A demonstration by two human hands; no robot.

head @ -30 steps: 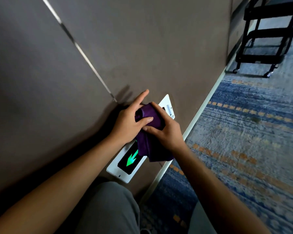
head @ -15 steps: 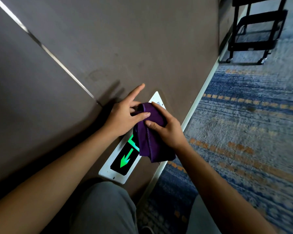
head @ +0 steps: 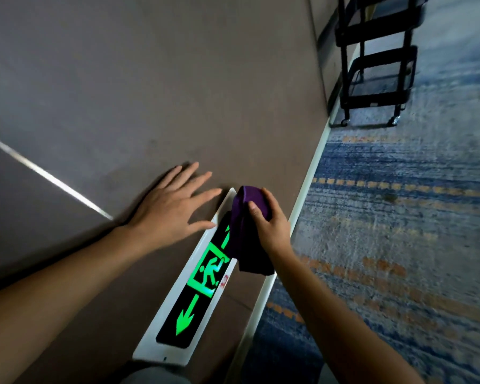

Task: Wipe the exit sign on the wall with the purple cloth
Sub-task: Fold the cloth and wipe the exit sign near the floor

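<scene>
The exit sign (head: pixel 197 289) is a long white-framed panel low on the brown wall, with a lit green running figure and green arrows on black. My right hand (head: pixel 269 225) grips the folded purple cloth (head: pixel 247 239) and holds it against the sign's far end, with the cloth's loose end hanging down past the frame. My left hand (head: pixel 172 206) lies flat on the wall just left of the sign with its fingers spread, and its thumb tip reaches the frame's edge. The cloth hides the sign's upper part.
A white skirting strip (head: pixel 297 217) runs along the foot of the wall beside a blue and orange patterned carpet (head: pixel 399 231). A black wheeled cart (head: pixel 377 65) stands farther along by the wall. My grey-trousered knee (head: pixel 155 376) shows at the bottom edge.
My left hand has let go of the cloth and spread flat on the wall. My right hand alone now holds the cloth at the sign's far end, and more of the sign is uncovered.
</scene>
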